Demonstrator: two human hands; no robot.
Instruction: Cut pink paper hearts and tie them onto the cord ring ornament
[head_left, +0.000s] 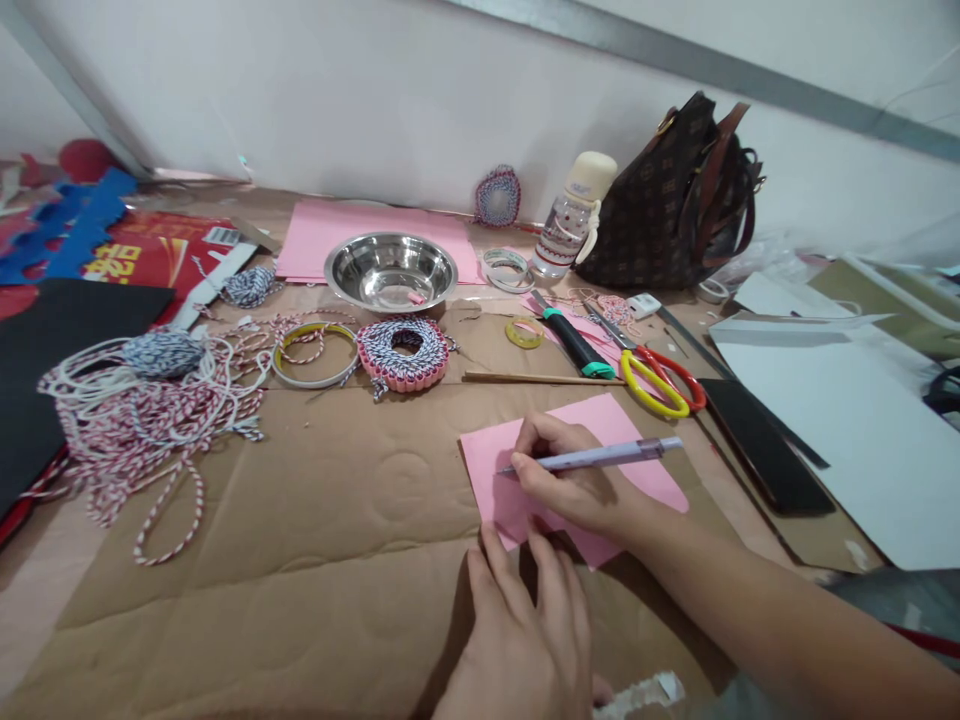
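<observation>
My right hand [574, 480] grips a pale lilac pen [607, 455], its tip touching a sheet of pink paper [487, 455]. My left hand [525, 620] lies with fingers stretched out and their tips on the paper's near edge. Under both is a brown cardboard sheet [300, 560]. Beyond the paper lie a thin wooden stick [540, 378], scissors with yellow and red handles [652, 392], and a black utility knife with green ends [574, 340]. Part of the paper is hidden beneath my hands.
At left sit tangled cords [165, 430] and a tape roll [315, 355]. A woven ring [405, 375] lies before a steel bowl [391, 262]. A bottle [566, 225] and handbag [652, 210] stand at the back. A black phone [761, 445] and white sheets [847, 410] are at right.
</observation>
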